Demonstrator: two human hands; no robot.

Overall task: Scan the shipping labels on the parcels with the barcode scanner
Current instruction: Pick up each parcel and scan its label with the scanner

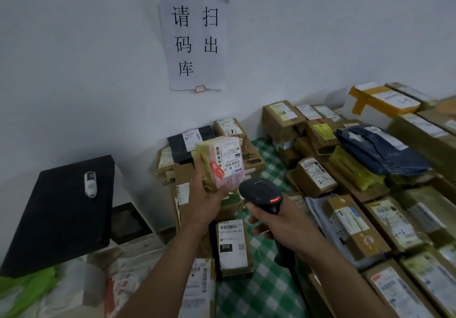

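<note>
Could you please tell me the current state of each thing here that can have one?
small parcel: held up off the pile, label facing the camera.
barcode scanner: gripped, red light lit, head just below the small parcel.
left hand: grips the small parcel.
right hand: grips the barcode scanner's handle.
parcel marked 010: lying label up on the checked cloth.
paper notice: hanging, taped at top and bottom.

The bench (261, 290) is covered with a green and white checked cloth. A brown box (233, 246) with a white label marked 010 is laid flat on the cloth near the front. More boxes (357, 224) are packed close together along the right side. Stacked boxes (281, 115) are seen at the back, by the wall. A strip of cloth is seen between them.
</note>
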